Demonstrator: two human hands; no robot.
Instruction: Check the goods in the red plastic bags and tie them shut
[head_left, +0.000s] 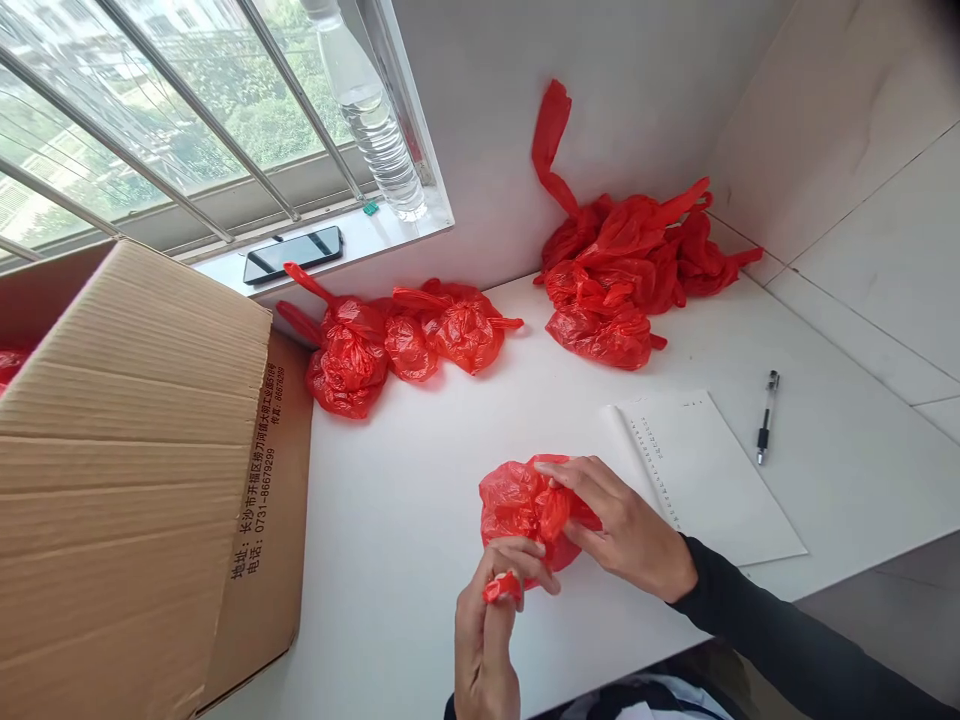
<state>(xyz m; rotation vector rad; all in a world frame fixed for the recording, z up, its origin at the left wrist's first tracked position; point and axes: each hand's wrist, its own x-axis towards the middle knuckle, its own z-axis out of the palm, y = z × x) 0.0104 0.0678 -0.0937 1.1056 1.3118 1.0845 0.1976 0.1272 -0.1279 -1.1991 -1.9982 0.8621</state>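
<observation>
A red plastic bag (514,500) lies crumpled on the white table near its front edge, bunched up around its middle. What it contains cannot be made out. My left hand (491,620) is closed at the bag's near left side, with a bit of red plastic showing between its curled fingers. From the right, my right hand (626,520) grips the gathered top of the same bag between thumb and fingers. Part of the bag is hidden beneath both hands.
Several tied red bags (469,330) line the wall, with a larger pile (622,260) in the far corner. An open cardboard box (142,450) stands at left. A notebook (712,480) and pen (766,420) lie at right. The sill holds a phone (292,255) and water bottle (379,140).
</observation>
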